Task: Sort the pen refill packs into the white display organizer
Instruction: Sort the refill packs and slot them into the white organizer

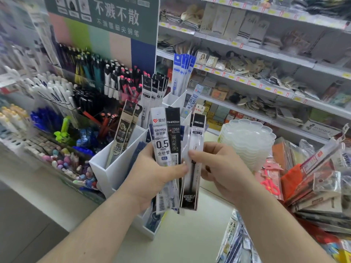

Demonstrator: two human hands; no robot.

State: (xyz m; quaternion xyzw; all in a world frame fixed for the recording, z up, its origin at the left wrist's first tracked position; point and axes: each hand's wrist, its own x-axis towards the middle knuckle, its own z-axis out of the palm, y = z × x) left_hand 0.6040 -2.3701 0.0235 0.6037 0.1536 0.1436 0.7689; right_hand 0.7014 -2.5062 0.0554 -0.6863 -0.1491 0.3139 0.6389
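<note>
My left hand (152,173) grips a fan of pen refill packs, with a white 0.5 mm pack (162,141) in front and a black pack (173,135) behind it. My right hand (218,164) pinches a black-and-white pack (196,149) at the right of that fan. Just behind the hands stands the white display organizer (117,168). Its front-left compartment holds beige-and-black packs (125,126). Black-topped packs (153,92) and blue packs (182,73) stand in compartments further back.
A pen display (85,76) with many pens fills the left. A stack of clear plastic palettes (247,143) sits right of the organizer. Loose packaged stationery (319,186) lies piled at the right, more refill packs (237,243) at the bottom. Store shelves (266,59) run behind.
</note>
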